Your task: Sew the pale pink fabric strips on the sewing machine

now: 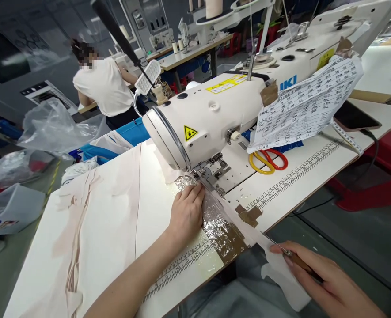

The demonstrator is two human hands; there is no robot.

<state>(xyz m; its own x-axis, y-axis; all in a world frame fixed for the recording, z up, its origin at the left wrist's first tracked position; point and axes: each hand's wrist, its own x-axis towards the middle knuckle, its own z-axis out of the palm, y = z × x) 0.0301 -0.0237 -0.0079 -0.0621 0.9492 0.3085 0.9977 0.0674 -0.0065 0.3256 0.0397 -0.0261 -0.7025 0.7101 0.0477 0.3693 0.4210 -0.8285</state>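
My left hand (187,212) rests on the tape-covered bed of the white sewing machine (211,110), its fingers bent together and pressed to a pale fabric strip (230,212) just in front of the presser foot (195,174). From there the strip runs towards me and hangs over the table edge. At the lower right my right hand (324,274) is closed around a thin awl-like tool (301,263) with a wooden handle and a metal shaft. The strip passes beside its fingertips; whether they also pinch it I cannot tell.
Scissors (261,162) with yellow and red handles lie beside the machine. A handwritten sheet (308,104) leans on it, near a phone (356,117). Pale fabric pieces (77,238) lie on the left. Behind are a person (102,86), plastic bags (56,126) and a red stool (381,172).
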